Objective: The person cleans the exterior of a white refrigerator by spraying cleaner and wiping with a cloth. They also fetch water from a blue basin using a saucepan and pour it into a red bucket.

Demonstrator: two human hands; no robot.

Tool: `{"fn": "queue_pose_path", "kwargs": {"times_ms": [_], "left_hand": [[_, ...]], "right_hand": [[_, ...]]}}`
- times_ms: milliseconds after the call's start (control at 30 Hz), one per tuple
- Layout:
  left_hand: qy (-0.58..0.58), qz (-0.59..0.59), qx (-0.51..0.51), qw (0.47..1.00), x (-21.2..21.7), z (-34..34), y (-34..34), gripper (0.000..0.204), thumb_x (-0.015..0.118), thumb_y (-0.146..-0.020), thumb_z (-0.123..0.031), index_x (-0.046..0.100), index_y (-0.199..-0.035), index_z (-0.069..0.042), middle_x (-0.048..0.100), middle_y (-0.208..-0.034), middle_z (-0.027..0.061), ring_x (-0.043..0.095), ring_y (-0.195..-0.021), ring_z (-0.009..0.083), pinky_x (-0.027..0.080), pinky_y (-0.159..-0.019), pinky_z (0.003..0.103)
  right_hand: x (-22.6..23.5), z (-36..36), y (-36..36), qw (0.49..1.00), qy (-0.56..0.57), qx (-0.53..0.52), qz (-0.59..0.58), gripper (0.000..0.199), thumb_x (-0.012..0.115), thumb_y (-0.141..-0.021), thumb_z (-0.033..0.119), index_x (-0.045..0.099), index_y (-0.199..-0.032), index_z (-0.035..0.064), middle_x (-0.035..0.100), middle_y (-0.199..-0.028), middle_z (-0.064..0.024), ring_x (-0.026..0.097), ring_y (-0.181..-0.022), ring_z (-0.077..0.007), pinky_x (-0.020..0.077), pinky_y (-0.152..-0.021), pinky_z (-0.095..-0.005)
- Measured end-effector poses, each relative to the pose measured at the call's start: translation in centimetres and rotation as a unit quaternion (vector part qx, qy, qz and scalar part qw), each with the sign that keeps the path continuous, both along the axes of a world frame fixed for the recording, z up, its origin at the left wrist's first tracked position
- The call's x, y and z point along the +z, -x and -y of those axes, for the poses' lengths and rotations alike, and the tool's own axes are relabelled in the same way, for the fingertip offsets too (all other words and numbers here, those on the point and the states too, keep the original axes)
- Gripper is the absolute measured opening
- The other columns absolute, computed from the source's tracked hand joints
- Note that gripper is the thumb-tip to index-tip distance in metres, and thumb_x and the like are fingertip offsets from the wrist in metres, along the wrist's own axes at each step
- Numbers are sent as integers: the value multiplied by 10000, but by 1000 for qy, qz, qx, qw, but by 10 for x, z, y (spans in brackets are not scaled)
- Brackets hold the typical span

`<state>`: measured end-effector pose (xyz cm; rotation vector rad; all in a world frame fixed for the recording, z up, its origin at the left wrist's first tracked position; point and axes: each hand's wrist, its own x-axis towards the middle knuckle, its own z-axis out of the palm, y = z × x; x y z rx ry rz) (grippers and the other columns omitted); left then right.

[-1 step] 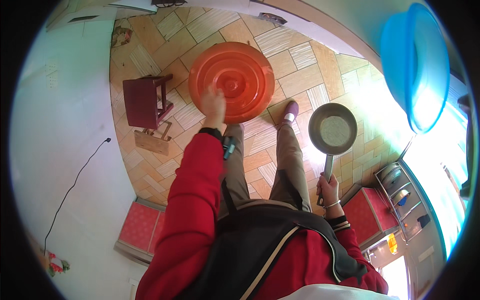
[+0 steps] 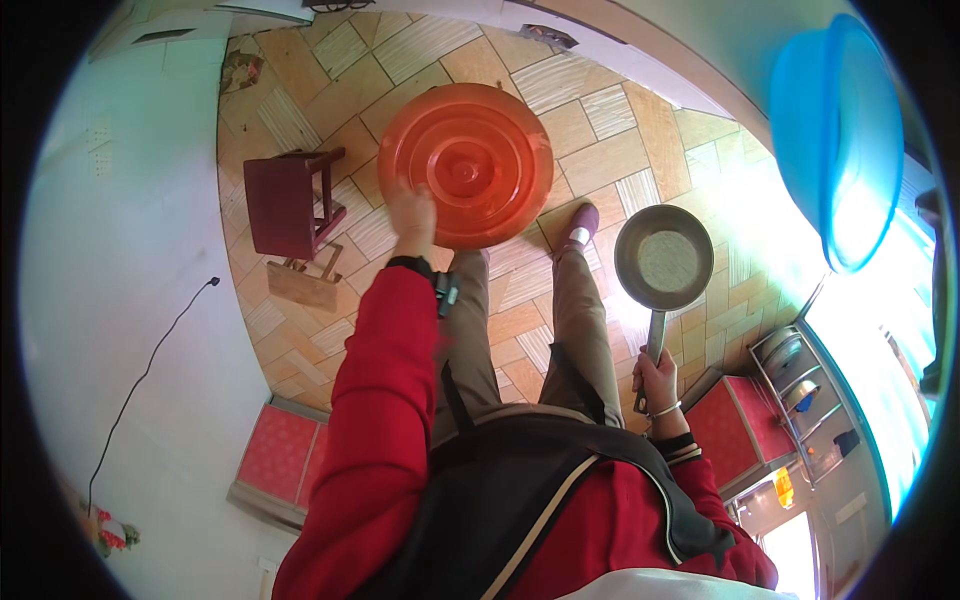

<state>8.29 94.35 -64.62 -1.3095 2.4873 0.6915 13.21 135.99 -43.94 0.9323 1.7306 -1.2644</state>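
A small frying pan (image 2: pixel 664 258) with a grey-brown inside hangs out to my right, its open face toward me. My right hand (image 2: pixel 657 381) is wrapped round its handle. In front of my feet is a large round orange plastic lid (image 2: pixel 500 200) with ringed ridges and a knob in the middle; whatever lies under it is hidden. My left hand (image 2: pixel 411 215) is over the lid's near left edge. Its fingers are smeared by motion, and I cannot tell whether they touch the lid.
A dark red stool (image 2: pixel 280 205) stands left of the lid, near a small wooden stool (image 2: pixel 302 285). A big blue basin (image 2: pixel 800 130) is upright at the far right. Nearer on the right are a red cabinet (image 2: pixel 720 425) and a dish rack (image 2: pixel 800 385). A black cord (image 2: pixel 145 375) hangs at the left wall.
My left hand has shifted slightly left and nearer to me, toward the lid's edge. The frying pan in my right hand has hardly moved.
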Motion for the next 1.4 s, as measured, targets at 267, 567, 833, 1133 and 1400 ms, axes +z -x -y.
{"fn": "queue_pose_path", "kwargs": {"times_ms": [267,567,833,1133,1400], "left_hand": [[-149,127,43,980,-86,76,-44,431,555,-725,-207,472,-1096,-6,585,-966,246,558,-920,389,449,-786,421],[-143,137,43,979,-77,76,-45,472,664,-652,-237,507,-1008,29,605,-926,224,581,-895,364,462,-773,387],[-209,139,116,961,-83,82,-41,582,702,-579,-243,493,-1013,84,604,-914,239,594,-877,348,470,-759,371],[-100,96,55,989,-83,61,-36,612,759,-564,-247,493,-1012,75,599,-930,241,602,-838,346,476,-761,381],[-179,140,71,971,-78,74,-30,552,751,-559,-211,517,-977,64,607,-908,239,599,-866,344,477,-750,374]], "right_hand": [[-24,28,18,997,-38,59,33,152,522,-805,55,484,-933,-16,499,-562,-47,441,-370,-102,350,-333,-225],[-24,33,24,997,-45,52,38,143,513,-806,64,475,-925,-6,494,-568,-49,445,-375,-102,366,-340,-227],[-30,26,32,996,-57,54,33,139,512,-807,70,473,-922,4,490,-569,-45,444,-378,-103,364,-342,-229],[-55,26,35,991,-97,77,59,138,525,-800,97,472,-884,2,487,-567,-48,442,-375,-112,366,-337,-248],[-132,37,71,987,-112,119,-7,129,516,-815,128,457,-799,14,471,-538,-50,437,-355,-114,359,-315,-254]]}}
